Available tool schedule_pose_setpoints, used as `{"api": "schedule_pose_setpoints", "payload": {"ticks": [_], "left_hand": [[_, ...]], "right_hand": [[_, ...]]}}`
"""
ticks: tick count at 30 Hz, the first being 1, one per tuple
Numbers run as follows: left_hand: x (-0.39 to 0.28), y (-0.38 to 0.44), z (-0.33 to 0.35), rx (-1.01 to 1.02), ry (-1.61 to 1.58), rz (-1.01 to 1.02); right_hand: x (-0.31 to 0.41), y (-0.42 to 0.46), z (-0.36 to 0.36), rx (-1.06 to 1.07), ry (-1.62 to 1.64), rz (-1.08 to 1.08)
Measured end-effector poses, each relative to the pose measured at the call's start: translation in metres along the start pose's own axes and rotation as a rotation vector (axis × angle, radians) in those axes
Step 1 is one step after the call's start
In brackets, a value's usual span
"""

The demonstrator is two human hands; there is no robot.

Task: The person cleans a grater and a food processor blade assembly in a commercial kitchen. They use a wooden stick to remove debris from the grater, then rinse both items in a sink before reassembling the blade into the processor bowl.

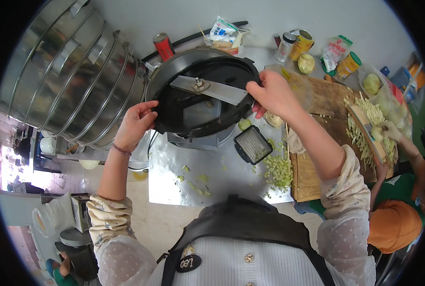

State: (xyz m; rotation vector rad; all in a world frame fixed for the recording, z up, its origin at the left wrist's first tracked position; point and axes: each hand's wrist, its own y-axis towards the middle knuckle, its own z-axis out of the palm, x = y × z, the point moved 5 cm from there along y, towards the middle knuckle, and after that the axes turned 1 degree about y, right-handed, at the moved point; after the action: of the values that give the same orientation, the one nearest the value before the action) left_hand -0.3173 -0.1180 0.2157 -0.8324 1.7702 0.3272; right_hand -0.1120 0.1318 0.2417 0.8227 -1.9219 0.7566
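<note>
My left hand (pixel 136 121) grips the left rim of a round black cover (pixel 167 119), and my right hand (pixel 275 93) holds its right rim. The cover is tilted above a metal machine (pixel 194 140) on the steel table (pixel 212 175). Across its face runs a flat metal bar (pixel 221 93), fixed by a bolt and nut (pixel 198 82). A rectangular opening (pixel 201 111) shows below the bar. Behind the cover curves a round metal rim (pixel 159 75), partly hidden. Close below my right hand lies a black-framed cutting grid (pixel 253 144), beside diced pale green vegetable (pixel 278 169).
Large stacked metal pans (pixel 76 78) crowd the left. At right, a co-worker's hand (pixel 391 130) works at a wooden slicer (pixel 368 134) over shredded vegetable (pixel 371 111) on a wooden chopping board (pixel 305 178). Along the wall stand a red can (pixel 163 47), jars (pixel 286 46) and bags (pixel 336 53).
</note>
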Motion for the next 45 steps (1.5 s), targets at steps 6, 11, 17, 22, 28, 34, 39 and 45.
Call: {"api": "schedule_pose_setpoints", "payload": {"ticks": [6,11,17,22,28,34,39,45], "left_hand": [[-0.001,0.000,-0.002,-0.050,0.223,0.027],[0.005,-0.013,-0.014,-0.176,0.174,0.226],[0.061,-0.086,-0.031,-0.591,-0.130,0.261],[0.149,-0.124,0.068,-0.226,-0.286,-0.203],[0.193,-0.085,0.235,0.306,-0.862,-0.480],[0.211,-0.038,0.278,0.149,-0.913,-0.572],[0.185,-0.047,0.274,0.118,-0.711,-0.498],[0.148,-0.057,0.256,0.184,-0.390,-0.270]], "right_hand": [[0.006,0.015,0.007,0.115,-0.058,0.030],[-0.033,0.006,-0.009,0.095,0.287,-0.005],[-0.191,-0.020,0.009,0.036,-0.089,0.017],[-0.274,-0.008,0.052,-0.108,-0.562,0.042],[-0.287,0.018,0.063,-0.012,-0.458,0.129],[-0.280,-0.002,0.060,-0.052,-0.480,0.074],[-0.275,-0.032,0.051,-0.099,-0.313,0.074],[-0.272,-0.068,0.048,-0.170,-0.109,0.061]]}}
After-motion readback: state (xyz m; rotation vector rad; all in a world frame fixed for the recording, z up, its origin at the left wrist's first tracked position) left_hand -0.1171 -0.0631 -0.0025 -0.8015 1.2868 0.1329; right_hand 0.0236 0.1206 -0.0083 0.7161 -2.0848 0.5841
